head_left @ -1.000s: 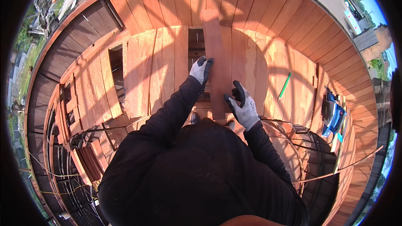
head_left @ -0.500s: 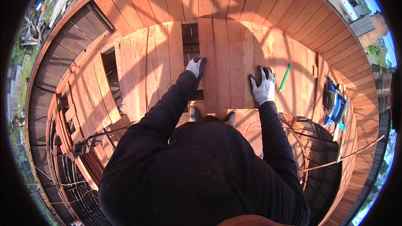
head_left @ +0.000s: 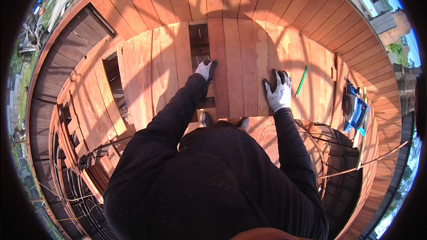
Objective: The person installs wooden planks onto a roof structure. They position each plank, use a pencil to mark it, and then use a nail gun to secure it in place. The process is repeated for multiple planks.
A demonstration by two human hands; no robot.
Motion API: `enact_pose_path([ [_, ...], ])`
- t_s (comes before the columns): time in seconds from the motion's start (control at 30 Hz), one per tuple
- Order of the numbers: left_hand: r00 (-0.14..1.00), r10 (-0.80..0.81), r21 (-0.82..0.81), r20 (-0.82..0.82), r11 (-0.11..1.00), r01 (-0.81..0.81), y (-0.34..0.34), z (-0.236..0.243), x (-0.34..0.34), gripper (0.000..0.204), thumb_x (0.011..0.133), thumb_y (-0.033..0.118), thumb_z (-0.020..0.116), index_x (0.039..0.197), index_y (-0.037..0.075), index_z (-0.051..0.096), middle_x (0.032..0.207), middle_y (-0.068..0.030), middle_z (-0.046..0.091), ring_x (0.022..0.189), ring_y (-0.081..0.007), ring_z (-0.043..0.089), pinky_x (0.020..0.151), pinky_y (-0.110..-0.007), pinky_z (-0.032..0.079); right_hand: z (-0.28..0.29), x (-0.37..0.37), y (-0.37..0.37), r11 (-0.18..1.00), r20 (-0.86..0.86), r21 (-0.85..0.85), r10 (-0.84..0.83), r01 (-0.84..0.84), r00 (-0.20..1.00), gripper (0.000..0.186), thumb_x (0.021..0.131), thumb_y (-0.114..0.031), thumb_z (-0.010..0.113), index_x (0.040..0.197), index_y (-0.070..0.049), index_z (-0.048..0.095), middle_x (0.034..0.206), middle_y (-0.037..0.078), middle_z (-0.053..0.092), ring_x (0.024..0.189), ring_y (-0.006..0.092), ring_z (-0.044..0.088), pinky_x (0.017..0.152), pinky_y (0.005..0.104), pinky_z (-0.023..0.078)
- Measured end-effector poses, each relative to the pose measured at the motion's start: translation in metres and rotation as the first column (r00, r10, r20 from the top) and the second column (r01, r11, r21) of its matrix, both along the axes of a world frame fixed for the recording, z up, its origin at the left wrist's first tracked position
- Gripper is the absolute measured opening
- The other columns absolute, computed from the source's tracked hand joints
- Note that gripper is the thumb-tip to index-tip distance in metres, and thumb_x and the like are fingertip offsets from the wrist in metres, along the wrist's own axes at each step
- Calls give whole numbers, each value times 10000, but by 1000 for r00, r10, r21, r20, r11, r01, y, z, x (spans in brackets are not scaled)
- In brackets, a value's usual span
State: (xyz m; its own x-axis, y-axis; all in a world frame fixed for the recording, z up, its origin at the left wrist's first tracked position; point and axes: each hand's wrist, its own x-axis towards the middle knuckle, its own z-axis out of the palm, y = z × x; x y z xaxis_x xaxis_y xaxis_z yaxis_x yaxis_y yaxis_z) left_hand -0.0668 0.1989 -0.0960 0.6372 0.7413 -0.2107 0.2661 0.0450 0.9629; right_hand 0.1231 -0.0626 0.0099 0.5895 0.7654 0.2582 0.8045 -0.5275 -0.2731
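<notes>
My left hand [head_left: 206, 70], in a white glove with dark fingertips, is at the left edge of a darker reddish wooden plank [head_left: 218, 86]. Its fingers are bent over that edge, beside a narrow gap [head_left: 199, 40] in the planking. Through the gap, dark framing shows below. Resting on paler planks to the right, my right hand [head_left: 279, 91] wears the same kind of glove, and its fingers are spread and hold nothing. A green pencil-like stick [head_left: 302, 80] lies on the planks just right of that hand.
A blue power tool [head_left: 355, 109] sits at the right beside the curved plank wall [head_left: 378, 84]. Another opening [head_left: 114, 80] is on the left. Loose boards [head_left: 98, 175] and thin cables [head_left: 75, 199] lie at lower left. My shoes [head_left: 207, 119] stand by the planks' near edge.
The whole view has shifted slightly, with the planks now a little farther left in it. Both hands keep their places on the planks.
</notes>
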Motion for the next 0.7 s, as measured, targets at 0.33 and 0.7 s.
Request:
enact_pose_path([
  [0.33, 990, -51, 256, -132, 963, 84, 0, -8, -3, 331, 1001, 299, 476, 972, 20, 652, 910, -207, 628, 878, -376, 619, 767, -422, 500, -4, 2, 0, 1000, -5, -2, 0, 0, 1000, 638, 872, -397, 659, 1392, -77, 473, 1383, 237, 445, 1347, 402, 352, 1151, 517, 247],
  [0.7, 985, 172, -91, -32, 981, -174, -18, 28, 18, 425, 914, 351, 642, 1065, -42, 585, 965, -181, 675, 871, -276, 653, 746, -351, 520, 3, -3, 2, 1000, 47, 3, -9, 9, 999, 592, 867, -351, 682, 1353, -60, 514, 1347, 223, 492, 1306, 400, 401, 1119, 506, 293],
])
